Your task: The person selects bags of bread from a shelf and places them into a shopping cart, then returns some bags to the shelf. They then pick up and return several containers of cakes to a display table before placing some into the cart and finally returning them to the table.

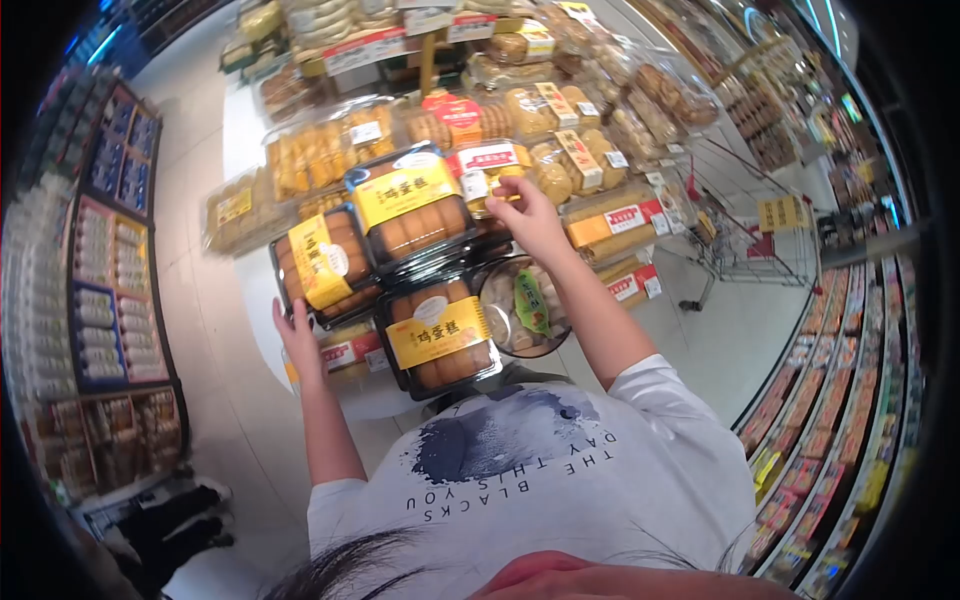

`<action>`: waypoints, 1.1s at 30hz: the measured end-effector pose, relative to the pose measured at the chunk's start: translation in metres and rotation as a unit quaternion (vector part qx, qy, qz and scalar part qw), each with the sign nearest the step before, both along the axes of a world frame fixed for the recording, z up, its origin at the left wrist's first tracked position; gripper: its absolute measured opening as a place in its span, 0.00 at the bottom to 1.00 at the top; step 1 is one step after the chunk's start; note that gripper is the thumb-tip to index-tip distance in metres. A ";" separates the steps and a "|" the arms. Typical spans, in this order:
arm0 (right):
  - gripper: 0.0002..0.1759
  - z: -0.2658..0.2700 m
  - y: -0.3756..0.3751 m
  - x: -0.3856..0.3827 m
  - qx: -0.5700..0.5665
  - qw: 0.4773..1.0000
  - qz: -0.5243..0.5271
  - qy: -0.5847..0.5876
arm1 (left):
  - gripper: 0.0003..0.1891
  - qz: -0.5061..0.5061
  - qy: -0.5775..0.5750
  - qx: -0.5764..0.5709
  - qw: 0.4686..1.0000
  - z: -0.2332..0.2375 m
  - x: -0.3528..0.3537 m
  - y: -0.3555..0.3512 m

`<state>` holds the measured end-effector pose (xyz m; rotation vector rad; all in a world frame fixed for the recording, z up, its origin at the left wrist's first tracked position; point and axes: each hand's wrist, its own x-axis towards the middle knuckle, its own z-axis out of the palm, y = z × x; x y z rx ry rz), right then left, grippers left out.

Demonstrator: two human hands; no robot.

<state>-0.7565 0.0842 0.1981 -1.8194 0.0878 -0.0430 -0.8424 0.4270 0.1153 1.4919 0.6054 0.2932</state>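
My left hand point(297, 338) is at the lower left corner of a black tray pack of egg cakes point(322, 263) with a yellow band; its fingers are apart and stretched toward the pack's edge. My right hand point(527, 213) has its fingers curled together by a clear pastry pack with a red and white label point(488, 158); whether anything is pinched in them is hidden. Between my hands, a larger egg cake pack point(410, 205) is tilted on the pile. Below it, closer to my body, lies another egg cake pack point(437, 335), beside a round clear tub with a green label point(530, 305).
More clear pastry boxes point(320, 160) cover the display table point(262, 305). Long boxed cakes point(615, 222) lie right of my arm. A shopping cart point(745, 225) stands further right. Stocked shelves point(830, 400) curve along the right, and a bottle rack point(120, 250) stands across the aisle left.
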 end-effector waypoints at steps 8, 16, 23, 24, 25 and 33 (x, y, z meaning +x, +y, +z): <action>0.14 -0.031 -0.135 -0.121 0.093 0.981 -0.166 0.041 | 0.31 0.086 0.025 0.126 0.988 0.022 -0.029 0.018; 0.12 -0.043 -0.268 -0.221 0.144 0.941 -0.306 0.034 | 0.28 -0.031 -0.172 0.426 0.888 0.115 -0.024 -0.147; 0.16 -0.091 -0.386 -0.356 0.119 0.892 -0.405 0.160 | 0.23 -0.291 -0.301 0.481 0.770 0.146 -0.059 -0.369; 0.15 -0.102 -0.401 -0.378 0.107 0.886 -0.405 0.201 | 0.24 -0.357 -0.269 0.476 0.758 0.143 -0.065 -0.397; 0.15 -0.111 -0.411 -0.398 0.097 0.877 -0.404 0.242 | 0.25 -0.421 -0.234 0.470 0.740 0.139 -0.071 -0.421; 0.20 -0.137 -0.453 -0.482 0.217 0.831 -0.476 0.189 | 0.25 -0.669 -0.255 0.488 0.499 0.114 -0.106 -0.570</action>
